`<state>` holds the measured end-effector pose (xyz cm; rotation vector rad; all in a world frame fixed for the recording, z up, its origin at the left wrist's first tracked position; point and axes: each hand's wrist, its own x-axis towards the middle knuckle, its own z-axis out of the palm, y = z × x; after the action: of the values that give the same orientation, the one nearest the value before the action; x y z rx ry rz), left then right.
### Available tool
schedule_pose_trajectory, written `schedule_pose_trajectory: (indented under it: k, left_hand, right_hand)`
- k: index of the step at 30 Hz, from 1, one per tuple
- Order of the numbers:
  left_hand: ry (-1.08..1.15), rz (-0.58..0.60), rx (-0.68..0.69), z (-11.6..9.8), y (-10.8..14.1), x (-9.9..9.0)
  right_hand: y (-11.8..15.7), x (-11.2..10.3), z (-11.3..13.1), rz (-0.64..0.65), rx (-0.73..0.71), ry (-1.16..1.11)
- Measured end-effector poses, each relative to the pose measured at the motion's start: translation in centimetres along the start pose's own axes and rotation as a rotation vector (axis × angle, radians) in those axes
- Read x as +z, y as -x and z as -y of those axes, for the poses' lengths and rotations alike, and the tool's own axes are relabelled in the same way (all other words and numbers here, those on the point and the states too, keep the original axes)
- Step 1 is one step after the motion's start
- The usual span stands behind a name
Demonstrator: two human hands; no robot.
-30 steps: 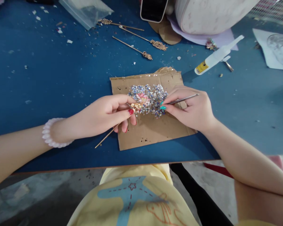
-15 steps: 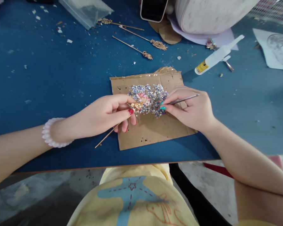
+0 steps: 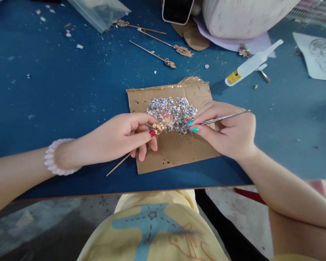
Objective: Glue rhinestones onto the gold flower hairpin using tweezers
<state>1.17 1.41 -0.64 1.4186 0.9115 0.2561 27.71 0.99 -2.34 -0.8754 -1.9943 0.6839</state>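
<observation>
My left hand (image 3: pixel 125 136) is closed on a gold hairpin (image 3: pixel 158 128); its ornate head shows at the fingertips and its thin stick (image 3: pixel 119 164) points down to the left. Between the thumb and fingers of my right hand (image 3: pixel 225 128) are metal tweezers (image 3: pixel 220 118), their tips at the right part of a pile of small shiny chips (image 3: pixel 183 110). Silver, blue and some pink pieces make up the pile, which lies on a cardboard piece (image 3: pixel 176 152). The hairpin's head is over the pile's lower left edge.
Three gold hairpins (image 3: pixel 183 51) lie beyond the cardboard, near a clear plastic bag (image 3: pixel 100 14) and a phone (image 3: pixel 177 11). At the right are a glue bottle (image 3: pixel 250 66), a white pouch (image 3: pixel 241 18) and a printed paper (image 3: pixel 319 54).
My right hand has moved slightly right and down, and the tweezers now show more of their length. My left hand has lowered a little with the hairpin.
</observation>
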Motion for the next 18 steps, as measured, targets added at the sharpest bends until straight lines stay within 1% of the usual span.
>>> schedule_pose_trajectory:
  k: [6,14,18]
  left_hand:
    - [0.013,0.044,-0.023,0.3,0.4,0.3]
    - [0.026,0.05,-0.057,-0.2,0.5,0.6]
    - [0.03,0.049,-0.063,-0.4,0.6,0.7]
  right_hand:
    - [0.1,0.8,1.3,-0.036,-0.082,-0.029]
    - [-0.1,1.2,1.2,-0.059,-0.175,0.039]
    - [-0.2,1.1,1.1,-0.043,-0.192,0.054]
